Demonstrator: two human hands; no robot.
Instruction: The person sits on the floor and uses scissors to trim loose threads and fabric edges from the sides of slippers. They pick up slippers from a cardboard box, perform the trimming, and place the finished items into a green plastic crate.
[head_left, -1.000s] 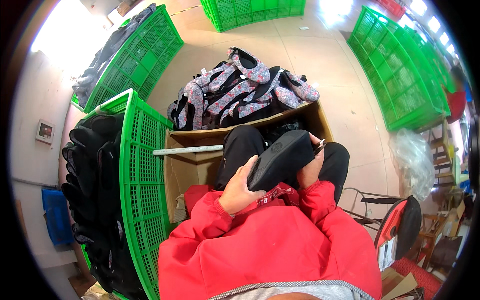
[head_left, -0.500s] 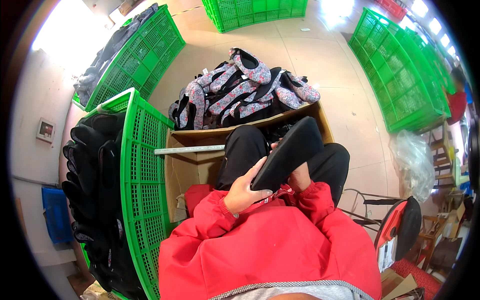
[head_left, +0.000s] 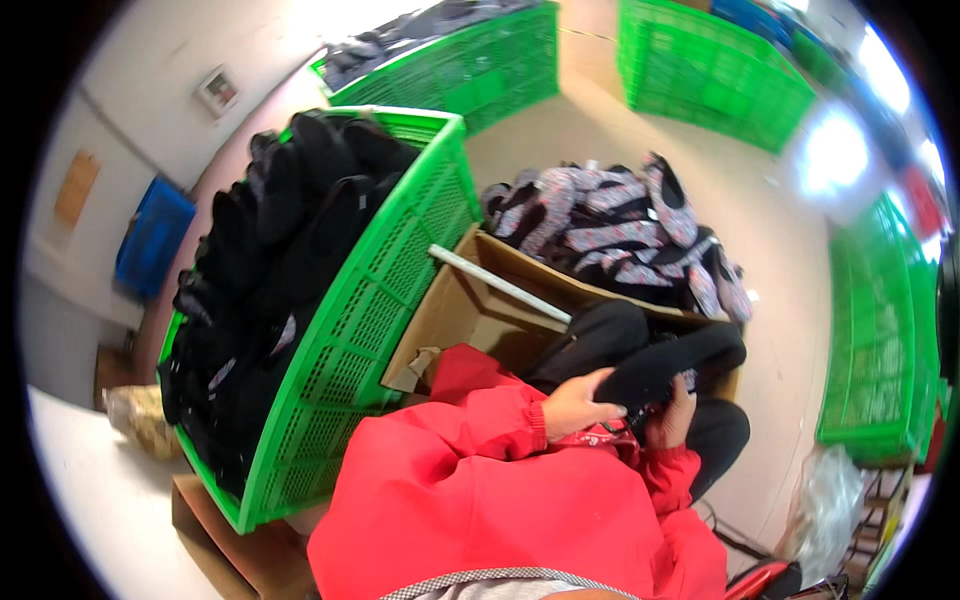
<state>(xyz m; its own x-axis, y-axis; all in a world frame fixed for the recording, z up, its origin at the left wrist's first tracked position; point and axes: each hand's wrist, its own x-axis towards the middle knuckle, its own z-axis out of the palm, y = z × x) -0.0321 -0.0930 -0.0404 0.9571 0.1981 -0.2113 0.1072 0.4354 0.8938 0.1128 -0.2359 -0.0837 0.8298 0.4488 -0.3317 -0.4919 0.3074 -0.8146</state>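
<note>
A black slipper-like shoe [head_left: 680, 360] lies over my lap, its toe pointing right and away from me. My left hand [head_left: 582, 408] grips its near left end, with the thumb on top. Around the shoe's underside my right hand [head_left: 672, 416] is closed, fingers curled up against its near edge. Part of the shoe behind the fingers is hidden. Just beyond my knees is a pile of flower-patterned shoes [head_left: 610, 230] with black linings.
At my left stands a green mesh crate [head_left: 400, 260] heaped with black shoes [head_left: 290, 200]. An open cardboard box [head_left: 430, 325] surrounds my legs, with a pale bar [head_left: 500, 282] across it. More green crates [head_left: 710, 70] stand farther off. A clear plastic bag [head_left: 828, 500] lies at right.
My view has swung left, so the scene sits farther right and the left crate shows more fully. The shoe has been tilted lower and flatter, still in both hands.
</note>
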